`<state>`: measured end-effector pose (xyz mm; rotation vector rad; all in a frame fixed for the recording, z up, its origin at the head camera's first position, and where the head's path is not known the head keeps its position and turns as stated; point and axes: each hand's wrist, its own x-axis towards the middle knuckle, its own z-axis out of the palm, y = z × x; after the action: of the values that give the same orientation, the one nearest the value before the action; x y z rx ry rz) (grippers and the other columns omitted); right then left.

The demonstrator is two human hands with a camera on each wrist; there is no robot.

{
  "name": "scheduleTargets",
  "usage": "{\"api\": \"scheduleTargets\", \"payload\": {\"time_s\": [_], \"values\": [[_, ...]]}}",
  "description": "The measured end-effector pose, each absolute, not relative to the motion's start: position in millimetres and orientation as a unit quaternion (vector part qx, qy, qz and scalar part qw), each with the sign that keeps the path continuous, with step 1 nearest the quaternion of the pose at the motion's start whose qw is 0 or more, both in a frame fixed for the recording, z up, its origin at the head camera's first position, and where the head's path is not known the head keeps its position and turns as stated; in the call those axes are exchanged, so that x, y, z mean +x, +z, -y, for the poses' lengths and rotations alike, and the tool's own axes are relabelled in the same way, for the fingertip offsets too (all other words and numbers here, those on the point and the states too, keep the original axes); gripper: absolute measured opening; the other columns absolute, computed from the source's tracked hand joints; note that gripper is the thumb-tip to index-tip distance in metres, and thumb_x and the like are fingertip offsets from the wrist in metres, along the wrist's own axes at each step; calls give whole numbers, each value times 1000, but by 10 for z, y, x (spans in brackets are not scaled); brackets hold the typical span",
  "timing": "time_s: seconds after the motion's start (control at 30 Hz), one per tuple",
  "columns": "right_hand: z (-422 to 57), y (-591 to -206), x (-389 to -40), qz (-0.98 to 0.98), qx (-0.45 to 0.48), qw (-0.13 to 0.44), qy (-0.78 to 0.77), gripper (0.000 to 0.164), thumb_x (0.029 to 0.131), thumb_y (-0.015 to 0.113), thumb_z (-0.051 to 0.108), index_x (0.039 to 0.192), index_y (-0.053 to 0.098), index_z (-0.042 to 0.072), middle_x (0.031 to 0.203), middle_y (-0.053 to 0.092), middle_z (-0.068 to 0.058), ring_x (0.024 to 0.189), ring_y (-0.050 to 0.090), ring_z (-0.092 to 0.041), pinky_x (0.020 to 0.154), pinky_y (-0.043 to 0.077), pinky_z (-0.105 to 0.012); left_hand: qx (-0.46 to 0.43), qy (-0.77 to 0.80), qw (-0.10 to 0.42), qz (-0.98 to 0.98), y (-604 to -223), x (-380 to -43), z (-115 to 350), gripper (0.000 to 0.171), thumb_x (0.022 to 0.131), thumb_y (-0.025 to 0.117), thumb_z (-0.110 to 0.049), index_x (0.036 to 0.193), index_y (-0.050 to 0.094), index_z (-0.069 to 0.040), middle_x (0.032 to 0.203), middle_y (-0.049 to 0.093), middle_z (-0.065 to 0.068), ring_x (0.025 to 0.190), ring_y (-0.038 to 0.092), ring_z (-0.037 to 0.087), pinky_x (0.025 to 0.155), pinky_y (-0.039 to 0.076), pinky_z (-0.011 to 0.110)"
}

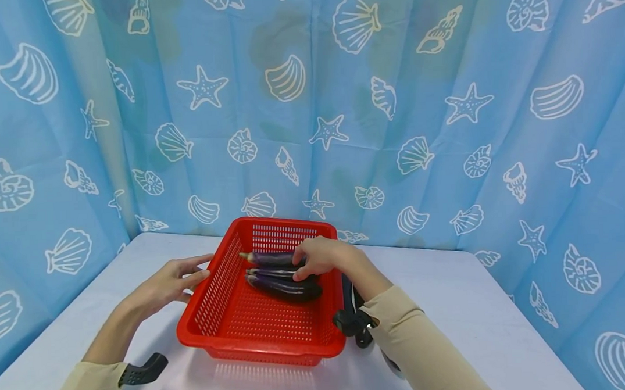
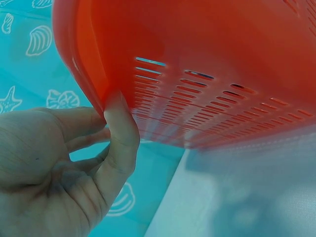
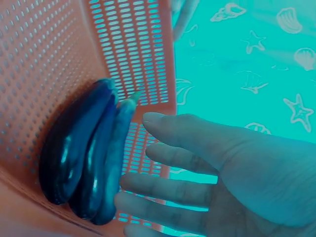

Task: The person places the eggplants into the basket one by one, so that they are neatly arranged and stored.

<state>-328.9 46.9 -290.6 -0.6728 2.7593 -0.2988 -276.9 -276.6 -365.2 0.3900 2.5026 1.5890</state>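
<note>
Three dark purple eggplants [image 1: 287,290] lie side by side in a red plastic basket [image 1: 261,348], their stem ends to the left. My right hand [image 1: 320,256] is over their right ends; in the right wrist view its fingers [image 3: 168,190] are spread and extended, apart from the eggplants [image 3: 74,143]. At the basket's left side my left hand [image 1: 164,283] has its fingers loosely bent. The left wrist view shows its thumb [image 2: 121,133] touching the basket [image 2: 207,44] under the rim, with the other fingertips close to the rim's edge.
The basket stands on a white table [image 1: 426,277]. Dark, elongated things [image 1: 363,337] lie just right of the basket, partly hidden by my right forearm; their kind is unclear. A blue curtain [image 1: 296,62] with white shell and starfish prints surrounds the back and sides.
</note>
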Motion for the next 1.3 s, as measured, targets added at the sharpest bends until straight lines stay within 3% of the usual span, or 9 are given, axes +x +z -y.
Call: {"api": "scheduleTargets", "payload": {"time_s": [0.33,0.83,1.3], "values": [[-610,-2827,-3133,-949,-253,128,-140,41,84,76,35,121,66,23,112,68,-4,99,61,-18,83,58,-35,128,530,74,-835,-3661,-2777,2773,68,97,61,-29,153,31,-6,131,60,25,100,71,25,78,61,44],[-863,-2871,-2970,-937,-268,111,-195,44,84,77,31,125,64,19,103,72,-3,87,66,-15,80,61,-36,120,528,72,-838,-3668,-2782,2765,68,97,61,-30,153,32,-7,132,60,24,101,70,24,78,61,44],[-1142,-3049,-2920,-912,-298,85,-267,47,86,74,31,128,60,15,114,70,-7,101,66,-20,81,61,-36,126,531,74,-835,-3675,-2779,2776,68,97,61,-30,153,31,-7,133,59,25,101,70,25,78,61,44]]}}
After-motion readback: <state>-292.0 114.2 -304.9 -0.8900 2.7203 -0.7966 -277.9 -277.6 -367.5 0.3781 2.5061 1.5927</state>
